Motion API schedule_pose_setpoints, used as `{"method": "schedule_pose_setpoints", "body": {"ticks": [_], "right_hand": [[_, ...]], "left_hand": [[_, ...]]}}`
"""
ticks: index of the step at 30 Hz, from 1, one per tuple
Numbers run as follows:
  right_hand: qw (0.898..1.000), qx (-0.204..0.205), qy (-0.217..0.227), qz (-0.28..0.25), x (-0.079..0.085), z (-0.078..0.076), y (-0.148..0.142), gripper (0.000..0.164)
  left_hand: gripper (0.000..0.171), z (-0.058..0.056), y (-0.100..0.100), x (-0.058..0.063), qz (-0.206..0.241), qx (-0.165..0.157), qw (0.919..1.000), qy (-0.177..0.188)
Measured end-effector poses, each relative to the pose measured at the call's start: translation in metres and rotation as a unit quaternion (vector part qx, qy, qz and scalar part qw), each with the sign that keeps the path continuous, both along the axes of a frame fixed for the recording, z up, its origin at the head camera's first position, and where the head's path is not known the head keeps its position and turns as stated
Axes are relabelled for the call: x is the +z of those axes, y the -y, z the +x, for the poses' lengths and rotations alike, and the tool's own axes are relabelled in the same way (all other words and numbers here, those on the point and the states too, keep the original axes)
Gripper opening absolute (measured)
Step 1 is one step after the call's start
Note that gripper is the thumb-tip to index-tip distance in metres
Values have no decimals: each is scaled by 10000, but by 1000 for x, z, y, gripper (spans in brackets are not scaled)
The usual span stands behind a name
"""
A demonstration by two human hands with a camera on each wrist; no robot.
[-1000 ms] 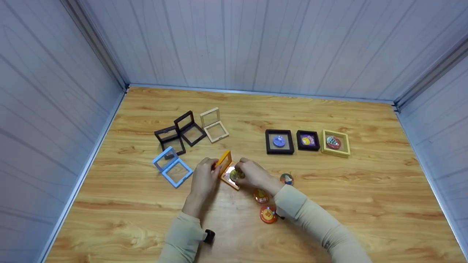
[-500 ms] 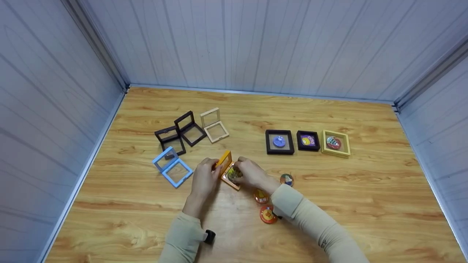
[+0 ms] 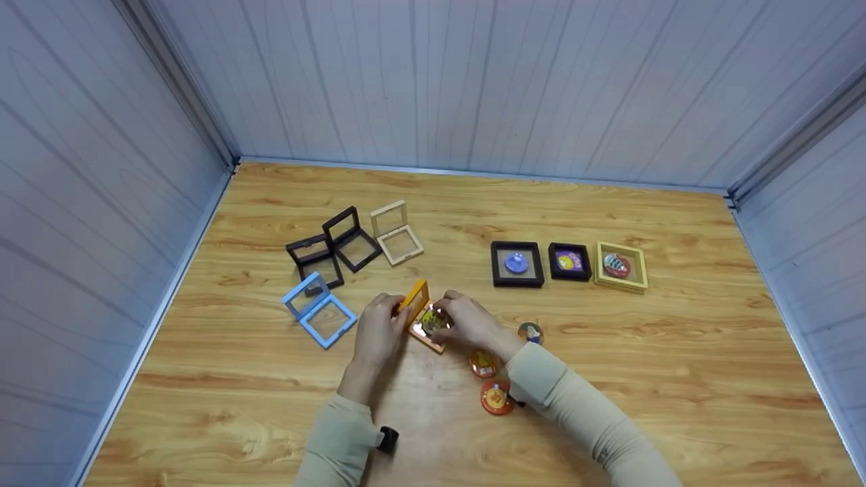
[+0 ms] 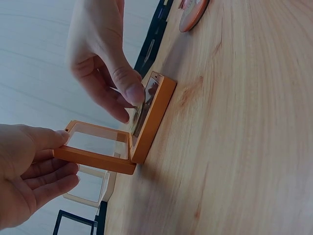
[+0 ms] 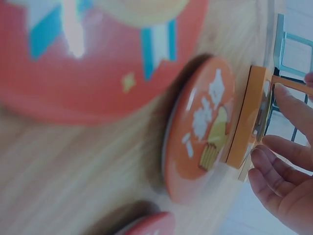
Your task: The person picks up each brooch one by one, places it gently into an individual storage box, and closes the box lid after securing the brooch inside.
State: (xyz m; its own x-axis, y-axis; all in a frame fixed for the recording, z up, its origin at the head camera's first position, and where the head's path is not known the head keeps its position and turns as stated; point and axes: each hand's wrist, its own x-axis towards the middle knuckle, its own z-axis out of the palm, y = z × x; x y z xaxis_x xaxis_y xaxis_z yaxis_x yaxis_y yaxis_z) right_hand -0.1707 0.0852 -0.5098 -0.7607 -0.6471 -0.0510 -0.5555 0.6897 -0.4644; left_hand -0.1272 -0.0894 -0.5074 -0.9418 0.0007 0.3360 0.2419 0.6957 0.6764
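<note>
Right hand (image 3: 468, 323) is pinching a badge (image 3: 433, 322) at the orange case's base (image 4: 153, 121), left hand (image 3: 377, 329) is just gripping its lid (image 4: 98, 160).

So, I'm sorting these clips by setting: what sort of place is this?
Probably a small walled work booth: pale panelled walls stand on three sides of a wood-grain work surface, where hinged display frames and button badges are laid out.
</note>
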Motion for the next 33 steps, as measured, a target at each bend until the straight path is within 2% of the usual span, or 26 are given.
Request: {"method": "schedule_pose_setpoints", "body": {"ticks": [8,13,17,25,33], "right_hand": [[9992,10,68,-383,0,-4,-13,42],[9991,23,28,-428,-3,-6,-21,49],[9985,-58,165,-519,-5,-8,-27,51],[9967,-160,609,-520,-10,-11,-33,38],[9968,-45,661,-443,-10,-13,-32,27]], "left_hand": [[17,0,-1,1,24,26,10000,48],[17,0,-1,1,67,32,10000,39],[15,0,-1,0,59,35,10000,5],[16,1,0,-1,113,23,9999,73],[18,2,0,1,140,87,9992,370]]}}
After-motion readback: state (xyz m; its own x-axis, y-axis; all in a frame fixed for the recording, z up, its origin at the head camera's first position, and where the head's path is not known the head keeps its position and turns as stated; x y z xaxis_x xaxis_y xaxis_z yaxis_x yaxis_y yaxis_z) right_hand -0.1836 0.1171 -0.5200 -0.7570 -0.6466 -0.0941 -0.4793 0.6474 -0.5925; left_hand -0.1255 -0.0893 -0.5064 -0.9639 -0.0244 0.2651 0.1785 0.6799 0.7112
